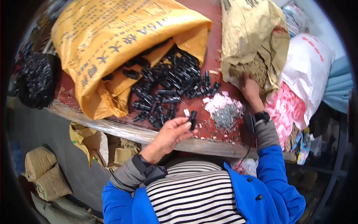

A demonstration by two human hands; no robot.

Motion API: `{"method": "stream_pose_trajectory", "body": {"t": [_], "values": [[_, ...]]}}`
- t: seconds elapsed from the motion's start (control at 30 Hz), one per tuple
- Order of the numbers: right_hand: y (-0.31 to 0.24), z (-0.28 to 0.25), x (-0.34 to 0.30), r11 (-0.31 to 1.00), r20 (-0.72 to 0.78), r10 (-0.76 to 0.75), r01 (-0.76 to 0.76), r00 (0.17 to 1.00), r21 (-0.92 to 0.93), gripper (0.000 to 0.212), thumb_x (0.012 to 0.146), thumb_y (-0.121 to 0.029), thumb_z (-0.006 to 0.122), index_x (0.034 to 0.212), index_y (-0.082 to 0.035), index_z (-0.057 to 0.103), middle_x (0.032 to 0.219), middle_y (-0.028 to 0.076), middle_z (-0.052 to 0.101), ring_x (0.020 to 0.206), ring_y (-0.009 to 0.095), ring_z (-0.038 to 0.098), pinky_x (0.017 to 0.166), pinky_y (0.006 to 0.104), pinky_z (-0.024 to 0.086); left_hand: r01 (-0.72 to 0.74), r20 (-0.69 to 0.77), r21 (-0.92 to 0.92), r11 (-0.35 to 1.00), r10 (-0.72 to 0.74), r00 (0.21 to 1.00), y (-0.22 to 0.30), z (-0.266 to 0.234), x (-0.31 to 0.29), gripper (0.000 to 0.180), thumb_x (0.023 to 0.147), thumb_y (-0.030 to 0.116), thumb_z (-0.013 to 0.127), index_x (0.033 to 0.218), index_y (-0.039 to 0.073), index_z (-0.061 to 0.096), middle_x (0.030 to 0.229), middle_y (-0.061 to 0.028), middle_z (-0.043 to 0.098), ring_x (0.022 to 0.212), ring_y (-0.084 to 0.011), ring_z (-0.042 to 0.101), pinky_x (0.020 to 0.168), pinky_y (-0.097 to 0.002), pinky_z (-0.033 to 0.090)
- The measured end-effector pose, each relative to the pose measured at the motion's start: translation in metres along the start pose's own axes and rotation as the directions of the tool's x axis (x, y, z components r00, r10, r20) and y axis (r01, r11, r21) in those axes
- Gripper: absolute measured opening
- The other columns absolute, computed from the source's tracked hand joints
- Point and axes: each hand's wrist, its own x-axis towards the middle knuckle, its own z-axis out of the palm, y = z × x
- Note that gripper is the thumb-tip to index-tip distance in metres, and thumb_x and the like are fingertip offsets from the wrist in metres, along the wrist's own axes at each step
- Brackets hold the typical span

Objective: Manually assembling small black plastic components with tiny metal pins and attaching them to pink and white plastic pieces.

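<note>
Near the table's front edge, my left hand (172, 134) pinches a small black plastic cylinder-shaped part (193, 116) between thumb and fingers. A heap of similar black parts (173, 76) spills from the mouth of a large yellow woven sack (126, 33). My right hand (251, 89) reaches into the mouth of a tan sack (251, 33), against the brown pieces (251, 72) inside. Its fingertips are hidden there. Between my hands lie a pile of small grey metal-looking pieces (226, 117) and a pile of pale pink pieces (219, 101).
A white sack (307, 71) with pink strips (286, 104) stands at the right. A black plastic bag (36, 80) sits left of the red table (214, 41). Below the table's left side are an opened paper bag (84, 140) and stacked brown bags (46, 173) on the floor.
</note>
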Motion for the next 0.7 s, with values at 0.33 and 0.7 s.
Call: {"method": "stream_pose_trajectory", "body": {"t": [0.33, 0.7], "values": [[-0.016, -0.025, -0.033, 0.955, -0.204, -0.084, 0.138, 0.975, 0.263, 0.014, 0.074, -0.009, 0.051, 0.086, -0.002, 0.05, 0.084, 0.015, 0.049, 0.074, 0.036, 0.05, 0.065, 0.0403, 0.041, -0.059, 0.028, -0.025, 0.998, 0.06, 0.998, -0.009, -0.004, -0.016, 0.025, 0.083, 0.012, 0.052, 0.105, 0.0, 0.049, 0.092, -0.0077, 0.059, 0.084, -0.0163, 0.06, 0.07, -0.0214, 0.051], [-0.05, -0.081, -0.125, 0.893, 0.036, -0.038, 0.018, 0.999, 0.449, 0.017, 0.072, -0.012, 0.056, 0.083, 0.0, 0.05, 0.078, 0.014, 0.046, 0.069, 0.028, 0.048, 0.06, 0.0345, 0.039, -0.109, 0.016, -0.022, 0.994, 0.11, 0.994, -0.011, -0.006, -0.031, 0.023, 0.083, 0.015, 0.054, 0.102, 0.002, 0.051, 0.089, -0.0055, 0.059, 0.08, -0.0133, 0.06, 0.07, -0.0216, 0.05]]}}
